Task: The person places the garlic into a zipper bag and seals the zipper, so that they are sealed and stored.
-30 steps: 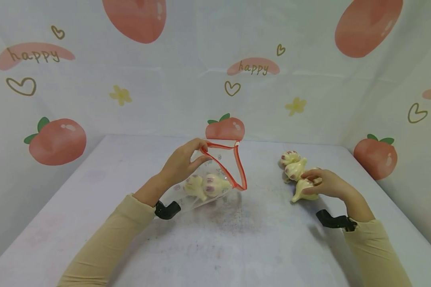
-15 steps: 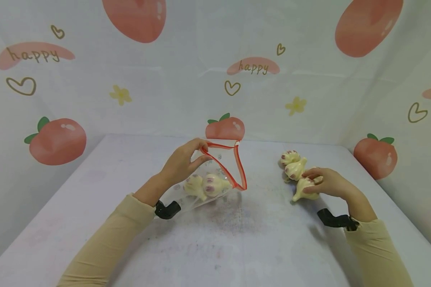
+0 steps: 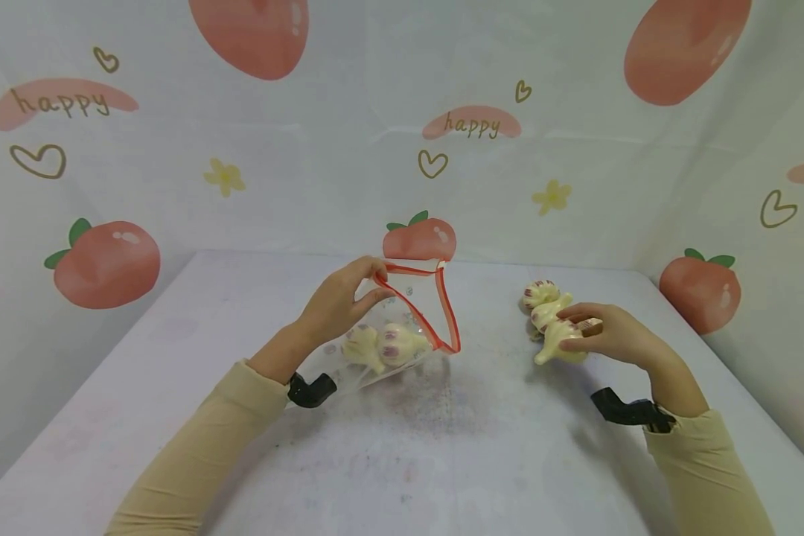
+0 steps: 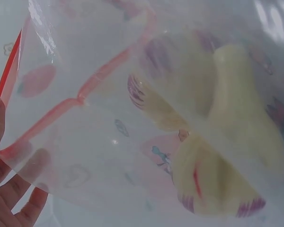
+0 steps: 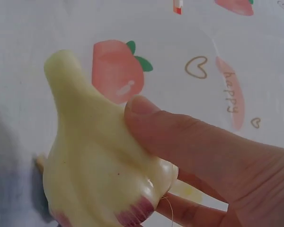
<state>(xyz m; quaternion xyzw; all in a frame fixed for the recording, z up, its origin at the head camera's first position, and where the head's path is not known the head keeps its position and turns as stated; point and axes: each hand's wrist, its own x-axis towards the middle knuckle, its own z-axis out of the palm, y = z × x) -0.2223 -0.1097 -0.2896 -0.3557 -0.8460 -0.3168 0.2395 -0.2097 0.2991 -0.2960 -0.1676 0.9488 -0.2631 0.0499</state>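
Observation:
A clear zip bag [image 3: 412, 294] with a red-edged mouth stands propped on the table, its opening facing right. My left hand [image 3: 338, 301] pinches the bag's upper rim between thumb and fingers. Inside it lie garlic bulbs [image 3: 400, 345], cream with purple marks, blurred through the plastic in the left wrist view. On the right, my right hand [image 3: 613, 335] grips another garlic bulb [image 5: 94, 156], thumb on its near side, stem pointing left. Just behind that bulb, more garlic bulbs [image 3: 541, 293] sit in a row on the table, partly covered by the held one.
The pale table [image 3: 402, 461] runs back to a white printed cloth [image 3: 348, 186] with fruit shapes and "happy" lettering. Black camera mounts are strapped to the left wrist [image 3: 311, 391] and the right wrist [image 3: 630, 412].
My right hand has lifted its garlic bulb slightly up and to the left. The left hand and the bag stay almost where they were.

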